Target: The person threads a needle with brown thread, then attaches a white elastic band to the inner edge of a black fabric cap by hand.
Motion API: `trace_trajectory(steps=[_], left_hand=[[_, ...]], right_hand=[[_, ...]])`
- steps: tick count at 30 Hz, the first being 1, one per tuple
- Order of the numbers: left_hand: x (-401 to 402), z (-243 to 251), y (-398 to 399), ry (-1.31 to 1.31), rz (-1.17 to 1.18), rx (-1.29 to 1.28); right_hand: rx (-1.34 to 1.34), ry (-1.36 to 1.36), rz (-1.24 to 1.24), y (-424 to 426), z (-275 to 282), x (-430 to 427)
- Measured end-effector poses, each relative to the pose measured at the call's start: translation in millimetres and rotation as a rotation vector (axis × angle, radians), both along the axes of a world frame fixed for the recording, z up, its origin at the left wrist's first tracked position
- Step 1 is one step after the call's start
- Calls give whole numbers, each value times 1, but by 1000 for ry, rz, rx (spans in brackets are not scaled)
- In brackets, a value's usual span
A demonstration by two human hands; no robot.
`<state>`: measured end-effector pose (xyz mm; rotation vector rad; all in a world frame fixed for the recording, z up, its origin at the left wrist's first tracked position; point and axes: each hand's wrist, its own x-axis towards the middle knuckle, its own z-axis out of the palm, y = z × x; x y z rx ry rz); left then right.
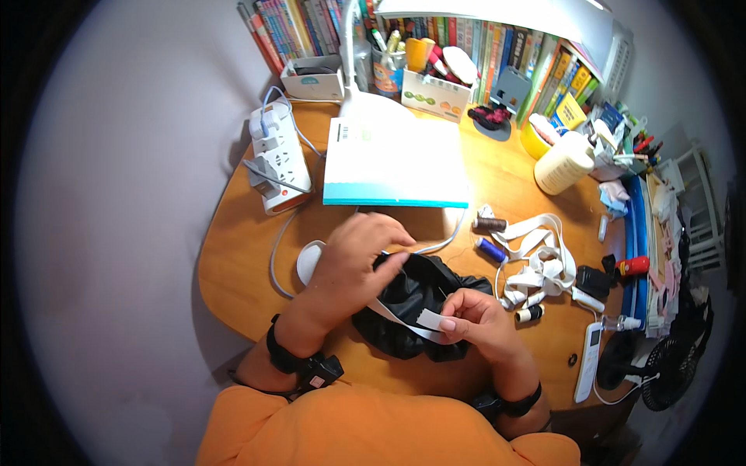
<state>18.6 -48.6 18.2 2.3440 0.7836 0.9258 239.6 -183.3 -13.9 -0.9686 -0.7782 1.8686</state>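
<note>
Black shiny fabric (402,291), gathered in folds, lies on the desk before me. A white elastic band (402,320) runs along its near edge, and a short end stands free above it. My right hand (475,320) pinches the band and the fabric between thumb and fingers. My left hand (364,256) is raised over the fabric's left part, thumb and fingers apart; nothing shows between them. A thin, needle-like thing near my right fingertips is too small to tell. Right of the fabric lie a brown thread spool (489,224), a blue thread spool (491,250) and a heap of white elastic (545,274).
A white and turquoise box (396,192) stands beyond the fabric under a lamp. A power strip (285,169) with cables is at the left. At the right are a pump bottle (564,163), a black-and-cream spool (530,313), a white remote control (587,361) and a small fan (670,373).
</note>
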Motion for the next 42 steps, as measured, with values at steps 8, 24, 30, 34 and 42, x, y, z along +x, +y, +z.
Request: trace_trajectory(steps=[8, 24, 30, 34, 42], left_hand=[[-21, -11, 41, 162, 396, 167], [-31, -10, 29, 184, 352, 213], [-26, -4, 26, 239, 399, 191], [-24, -5, 29, 276, 366, 267], [-24, 7, 18, 87, 246, 275]], right_hand=[[-6, -30, -9, 6, 0, -2], [-21, -47, -23, 4, -3, -2], [-23, -58, -21, 4, -1, -2], [-28, -45, -25, 5, -2, -1], [34, -11, 25, 3, -3, -4]])
